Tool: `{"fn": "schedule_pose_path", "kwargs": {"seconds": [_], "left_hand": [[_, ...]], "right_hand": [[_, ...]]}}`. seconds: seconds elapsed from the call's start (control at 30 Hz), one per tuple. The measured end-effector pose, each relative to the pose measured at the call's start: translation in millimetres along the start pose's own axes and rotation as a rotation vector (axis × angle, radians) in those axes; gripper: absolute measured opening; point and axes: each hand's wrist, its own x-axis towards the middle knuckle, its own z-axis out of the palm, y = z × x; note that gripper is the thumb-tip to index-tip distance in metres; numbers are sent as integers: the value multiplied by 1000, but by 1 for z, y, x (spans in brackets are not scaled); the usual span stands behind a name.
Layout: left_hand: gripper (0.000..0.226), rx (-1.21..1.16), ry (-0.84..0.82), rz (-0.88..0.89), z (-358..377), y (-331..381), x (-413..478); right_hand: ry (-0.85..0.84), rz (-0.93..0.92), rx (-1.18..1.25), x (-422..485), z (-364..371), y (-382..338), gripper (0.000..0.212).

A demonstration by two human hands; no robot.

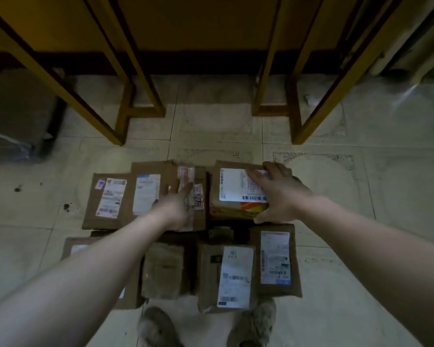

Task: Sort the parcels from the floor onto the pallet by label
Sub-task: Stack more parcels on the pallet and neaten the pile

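Step in hand: lifting one box [226, 211] out of the parcels on the floor [361, 196]
Right hand [278, 194]: spread wide over the box's top right corner, fingers across the white label [236, 181] and towards the far edge, thumb hooked on the near face; it read as a spanning hold on the box
Left hand [178, 204]: flat and straight-fingered, holding nothing, just left of the box and above a pink-labelled mailer [198, 196]; whether it touched either could not be told
Box: under the right palm, to the right of the left fingertips, standing taller than the flat parcels around it
Other parcels: two labelled ones [236, 274] lay nearer the body than both hands, more lay left of the left hand
Pallet: not plainly seen; only yellow rack legs [140, 96] stood beyond the fingertips
Doing it well: the left palm needed to meet the box's left face squarely, opposite the right hand, before any lift
Grip: one hand at a corner would likely tip it, so both sides should carry the load
Label: fingers covered part of it; shifting them off would let it be read before choosing a spot
Risk: the left hand could drag the mailer along if it came in too low
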Motion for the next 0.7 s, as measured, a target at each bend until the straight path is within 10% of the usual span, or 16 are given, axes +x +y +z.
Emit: {"fn": "schedule_pose_path", "kwargs": {"seconds": [0.7], "left_hand": [[81,142,20,86,72,-44,43]], "right_hand": [[-89,-115,-108,30,56,-6,125]]}}
